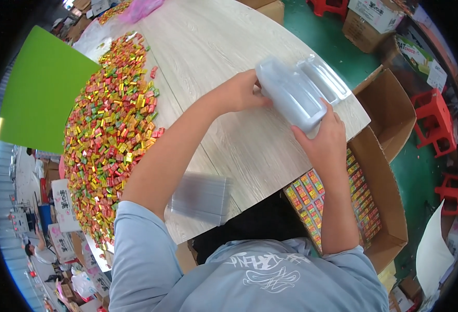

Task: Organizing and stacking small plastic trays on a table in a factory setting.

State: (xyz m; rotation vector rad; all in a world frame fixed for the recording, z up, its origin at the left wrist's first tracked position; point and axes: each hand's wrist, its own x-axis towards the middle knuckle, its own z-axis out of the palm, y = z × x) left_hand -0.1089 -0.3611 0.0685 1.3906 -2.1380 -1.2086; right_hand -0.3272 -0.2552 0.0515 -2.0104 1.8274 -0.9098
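Over the right part of the table, both my hands grip a stack of clear plastic trays [290,92]. My left hand [245,92] is closed on its left side, fingers partly hidden behind it. My right hand [327,136] is closed round its near right end. Just beyond the stack, a clear plastic tray with long hollows [328,78] lies at the table's right edge. Flat clear plastic pieces [200,197] rest by the near edge, below my left forearm. A big heap of small, brightly wrapped pieces [117,114], red, yellow, orange and green, covers the table's left side.
An open cardboard box [390,208] beside the table's right edge holds rows of packed colourful pieces. Another open box [390,112] stands beyond it. Red stools [435,122] are on the green floor. A green panel [47,91] rises at left; a person [44,255] is at far lower left.
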